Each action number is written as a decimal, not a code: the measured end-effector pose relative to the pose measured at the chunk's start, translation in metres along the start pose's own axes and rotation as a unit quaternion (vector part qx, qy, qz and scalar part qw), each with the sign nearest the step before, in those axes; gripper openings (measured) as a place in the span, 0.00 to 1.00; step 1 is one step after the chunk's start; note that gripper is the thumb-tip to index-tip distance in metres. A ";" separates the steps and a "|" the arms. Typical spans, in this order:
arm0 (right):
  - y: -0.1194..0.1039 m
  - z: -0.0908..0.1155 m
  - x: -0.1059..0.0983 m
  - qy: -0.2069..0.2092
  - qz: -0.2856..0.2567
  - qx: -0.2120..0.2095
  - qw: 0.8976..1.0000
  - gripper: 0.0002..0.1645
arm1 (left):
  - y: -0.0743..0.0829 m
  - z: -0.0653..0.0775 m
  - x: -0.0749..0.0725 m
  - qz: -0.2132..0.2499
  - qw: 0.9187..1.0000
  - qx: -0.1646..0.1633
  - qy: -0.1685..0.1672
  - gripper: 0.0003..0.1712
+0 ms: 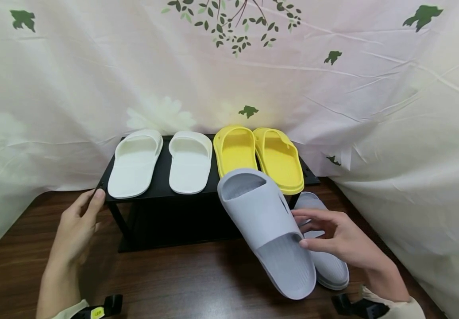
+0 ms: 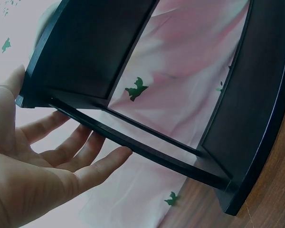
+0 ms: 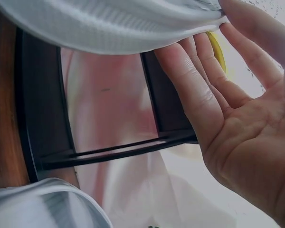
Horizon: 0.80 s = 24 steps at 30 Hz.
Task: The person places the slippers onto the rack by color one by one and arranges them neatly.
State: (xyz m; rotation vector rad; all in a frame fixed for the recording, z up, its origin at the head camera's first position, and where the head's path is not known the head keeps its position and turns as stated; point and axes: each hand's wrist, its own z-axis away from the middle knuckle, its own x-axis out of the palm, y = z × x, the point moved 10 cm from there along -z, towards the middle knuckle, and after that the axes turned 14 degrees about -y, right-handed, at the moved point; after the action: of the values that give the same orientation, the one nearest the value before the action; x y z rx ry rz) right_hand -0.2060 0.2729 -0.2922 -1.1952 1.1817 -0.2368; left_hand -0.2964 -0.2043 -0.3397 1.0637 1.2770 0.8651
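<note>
My right hand [image 1: 346, 237] holds a grey slide slipper [image 1: 261, 217] by its side, thumb on the near edge and fingers underneath. The slipper is tilted and off the floor, in front of the black shoe rack [image 1: 160, 181]. Its grey mate [image 1: 329, 268] lies partly hidden behind it on the floor. At the rack's front left corner, my left hand [image 1: 74, 228] grips the edge with the thumb on the top board. In the left wrist view its fingers [image 2: 102, 168] reach the side bar [image 2: 156, 164].
On the rack's top stand a left white slipper [image 1: 133, 170], a right white slipper [image 1: 190, 168] and two yellow clogs, one left [image 1: 235, 153] and one right [image 1: 281, 161]. A patterned cloth [image 1: 197, 88] hangs behind and at the sides. The floor [image 1: 165, 283] is dark wood.
</note>
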 end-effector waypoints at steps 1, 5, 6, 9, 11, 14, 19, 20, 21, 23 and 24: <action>0.001 -0.001 0.002 -0.004 -0.004 0.002 1.000 0.32 | 0.000 0.000 0.000 0.003 1.000 0.001 0.000 0.33; 0.004 -0.005 0.008 -0.015 -0.013 -0.004 1.000 0.32 | 0.001 0.000 0.001 0.006 1.000 0.002 0.000 0.33; 0.004 -0.007 0.010 -0.018 -0.016 -0.004 1.000 0.32 | 0.001 0.000 0.001 0.007 1.000 0.003 -0.001 0.33; 0.006 -0.010 0.016 -0.028 -0.029 -0.003 0.999 0.31 | 0.000 0.000 0.000 0.006 1.000 0.006 -0.002 0.33; 0.007 -0.012 0.020 -0.036 -0.039 0.002 0.999 0.31 | 0.000 0.000 0.000 0.007 1.000 0.005 -0.002 0.33; 0.007 -0.016 0.026 -0.049 -0.052 -0.003 0.997 0.30 | 0.001 0.000 0.000 0.002 1.000 -0.001 0.000 0.33; 0.002 -0.021 0.035 -0.067 -0.066 -0.035 0.995 0.29 | 0.002 0.001 0.002 0.001 1.000 -0.002 -0.014 0.34; 0.002 -0.022 0.036 -0.069 -0.067 -0.036 0.995 0.29 | 0.002 0.001 0.002 0.000 1.000 -0.003 -0.017 0.35; 0.002 -0.023 0.038 -0.072 -0.070 -0.036 0.994 0.29 | 0.003 0.001 0.002 -0.003 1.000 -0.004 -0.018 0.35; 0.003 -0.025 0.042 -0.080 -0.073 -0.036 0.993 0.29 | 0.002 0.002 0.002 -0.014 1.000 -0.009 -0.016 0.35; 0.004 -0.025 0.044 -0.084 -0.077 -0.031 0.993 0.29 | 0.001 0.002 0.001 -0.016 1.000 -0.011 -0.014 0.35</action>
State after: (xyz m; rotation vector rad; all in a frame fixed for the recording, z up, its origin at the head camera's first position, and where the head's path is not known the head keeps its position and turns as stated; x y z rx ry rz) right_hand -0.2093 0.2298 -0.3183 -1.3359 0.9565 -0.2117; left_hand -0.2946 -0.2027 -0.3388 1.0319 1.2556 0.8356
